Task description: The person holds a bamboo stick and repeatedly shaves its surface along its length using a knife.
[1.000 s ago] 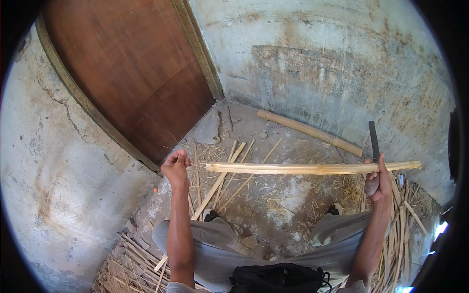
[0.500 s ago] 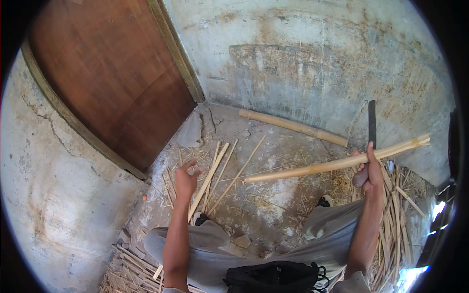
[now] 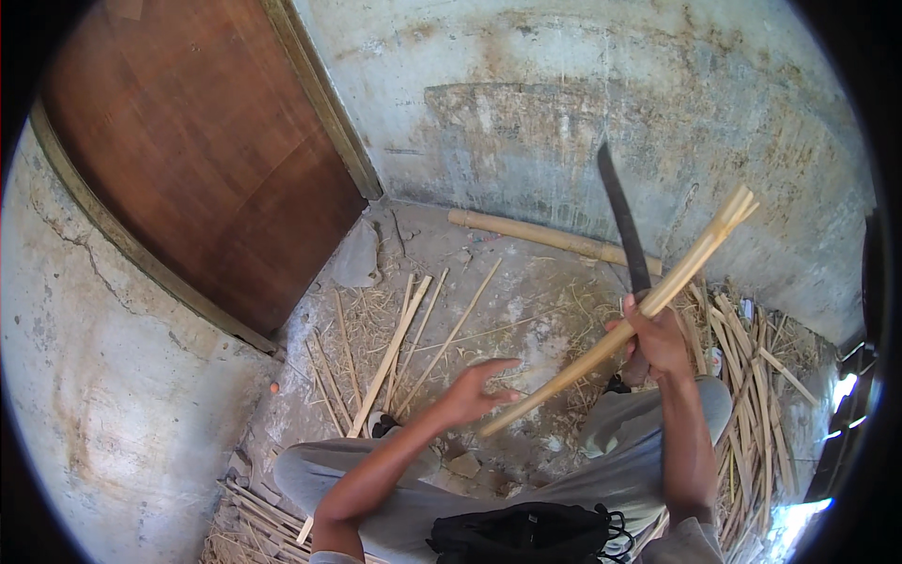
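Note:
My right hand (image 3: pixel 663 342) is closed around a split bamboo piece (image 3: pixel 697 254) and a machete (image 3: pixel 624 216) together. The bamboo slants from lower left to upper right, and its upper end is parted into several strips. Pointing up and slightly left, the dark machete blade passes behind the bamboo; its handle shows below my fingers. My left hand (image 3: pixel 468 393) is open, thumb and fingers apart, close to the bamboo's lower end. Whether the fingertips touch it I cannot tell.
A whole bamboo pole (image 3: pixel 540 234) lies along the wall's base. Loose split strips (image 3: pixel 399 348) lie on the floor ahead of my left knee. A large pile of strips (image 3: pixel 752 376) is at the right; more strips (image 3: pixel 258 517) lie lower left. A brown door (image 3: pixel 207 160) stands upper left.
My right hand has moved left and tilted the bamboo steeper, its lower end now nearer me. The machete leans further left. My left hand has come right, toward the bamboo's lower end.

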Motion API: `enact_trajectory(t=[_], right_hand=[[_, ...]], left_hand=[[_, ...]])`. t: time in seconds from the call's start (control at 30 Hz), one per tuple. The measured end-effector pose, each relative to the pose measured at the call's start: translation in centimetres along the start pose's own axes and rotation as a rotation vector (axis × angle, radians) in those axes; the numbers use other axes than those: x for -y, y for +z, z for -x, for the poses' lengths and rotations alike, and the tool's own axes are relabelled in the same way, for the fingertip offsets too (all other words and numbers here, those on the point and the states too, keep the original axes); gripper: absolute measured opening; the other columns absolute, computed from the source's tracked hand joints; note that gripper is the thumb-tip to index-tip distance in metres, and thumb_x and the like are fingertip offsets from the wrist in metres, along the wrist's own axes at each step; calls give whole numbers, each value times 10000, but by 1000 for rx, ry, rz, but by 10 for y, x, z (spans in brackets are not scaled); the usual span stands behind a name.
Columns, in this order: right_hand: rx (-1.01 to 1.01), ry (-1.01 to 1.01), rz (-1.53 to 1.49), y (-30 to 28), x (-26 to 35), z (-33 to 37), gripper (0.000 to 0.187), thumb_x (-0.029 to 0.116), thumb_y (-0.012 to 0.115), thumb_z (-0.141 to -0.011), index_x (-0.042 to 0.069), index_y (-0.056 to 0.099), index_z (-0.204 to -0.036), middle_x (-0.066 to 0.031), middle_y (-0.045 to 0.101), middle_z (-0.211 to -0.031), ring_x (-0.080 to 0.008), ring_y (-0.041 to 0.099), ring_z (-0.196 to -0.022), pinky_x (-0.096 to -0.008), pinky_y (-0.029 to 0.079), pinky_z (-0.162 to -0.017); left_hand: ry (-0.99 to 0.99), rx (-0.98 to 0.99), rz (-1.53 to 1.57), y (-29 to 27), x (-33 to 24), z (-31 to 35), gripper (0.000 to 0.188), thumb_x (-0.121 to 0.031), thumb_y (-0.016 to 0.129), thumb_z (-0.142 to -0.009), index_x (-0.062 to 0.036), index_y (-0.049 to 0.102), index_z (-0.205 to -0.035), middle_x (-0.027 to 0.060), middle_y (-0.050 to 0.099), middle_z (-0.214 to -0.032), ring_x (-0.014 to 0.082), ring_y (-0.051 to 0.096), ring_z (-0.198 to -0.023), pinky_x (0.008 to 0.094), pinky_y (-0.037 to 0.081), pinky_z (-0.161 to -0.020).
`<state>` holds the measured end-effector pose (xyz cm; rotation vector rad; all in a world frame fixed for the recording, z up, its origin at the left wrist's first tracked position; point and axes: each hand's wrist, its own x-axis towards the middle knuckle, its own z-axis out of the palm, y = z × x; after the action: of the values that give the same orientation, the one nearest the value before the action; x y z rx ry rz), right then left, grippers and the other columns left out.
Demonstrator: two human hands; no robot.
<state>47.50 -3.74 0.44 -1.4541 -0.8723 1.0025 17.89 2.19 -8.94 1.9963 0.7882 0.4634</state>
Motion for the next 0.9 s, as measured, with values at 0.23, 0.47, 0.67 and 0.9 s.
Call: enact_trajectory(t=[0.23, 0.47, 0.67, 0.9], right_hand=[[163, 42, -116, 25, -6, 3, 357, 317, 665, -898, -3, 511, -936, -87, 582, -774, -202, 693, -753, -230, 446, -405], [268, -12, -114, 34, -14, 1, 415, 338, 690, -877, -38, 526, -938, -136, 626, -781, -182, 680, -706, -231, 453, -418], [301, 28, -28, 34, -13, -1, 342, 292, 652, -911, -23, 522, -943, -99, 609, -747, -211, 702, -761, -223, 454, -419], [264, -40, 26, 37, -16, 3, 394, 364, 705, -863, -4, 579, -801, -111, 667, -712, -90, 560, -495, -235, 445, -433]], left_hand=[[-54, 30, 114, 40, 27, 1, 487, -253, 716, -854, -54, 570, -1274, 127, 624, -1220, 217, 600, -1087, 350, 482, -905], [-346, -92, 382, 49, 35, 13, 141, -100, 744, -813, -15, 731, -925, 51, 714, -830, 82, 625, -752, 245, 498, -718], [-287, -72, 450, 56, 60, 16, 104, -86, 715, -835, -16, 722, -912, 47, 707, -831, 85, 621, -761, 256, 499, -708], [-160, -210, 76, 33, 26, 8, 172, -122, 679, -868, -13, 681, -1002, 117, 694, -938, 186, 647, -819, 288, 498, -747]])
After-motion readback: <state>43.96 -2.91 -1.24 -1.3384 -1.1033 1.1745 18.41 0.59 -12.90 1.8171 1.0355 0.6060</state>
